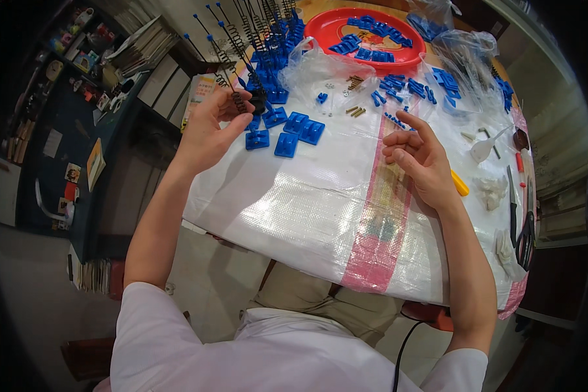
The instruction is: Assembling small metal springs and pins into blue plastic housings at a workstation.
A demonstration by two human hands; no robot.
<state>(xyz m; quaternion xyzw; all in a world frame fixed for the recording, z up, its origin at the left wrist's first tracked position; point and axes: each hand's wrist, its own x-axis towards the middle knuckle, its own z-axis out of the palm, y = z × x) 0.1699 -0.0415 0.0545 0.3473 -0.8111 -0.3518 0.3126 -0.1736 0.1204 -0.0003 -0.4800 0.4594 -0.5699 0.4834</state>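
At the far left of the table, my left hand (pixel 212 130) is curled around the lower end of a black coil spring (pixel 239 102) on a thin rod, its thumb and fingertips partly apart. Several more blue-tipped rods with black springs (pixel 258 39) stand upright behind it, among stacked blue parts. Just right of that hand lie several blue plates with raised clips (pixel 286 144). My right hand (pixel 416 157) hovers over the right half of the table with loosely bent fingers and nothing in it. Small blue pins (pixel 394 119) lie beyond its fingertips.
A red round tray (pixel 315 32) with blue parts stands at the back. Near it lie clear plastic bags (pixel 467 52), brass screws (pixel 356 112) and blue clips (pixel 393 85). A yellow handle (pixel 460 183), a white squeeze bottle (pixel 482 150) and black-handled scissors (pixel 525 245) lie right.
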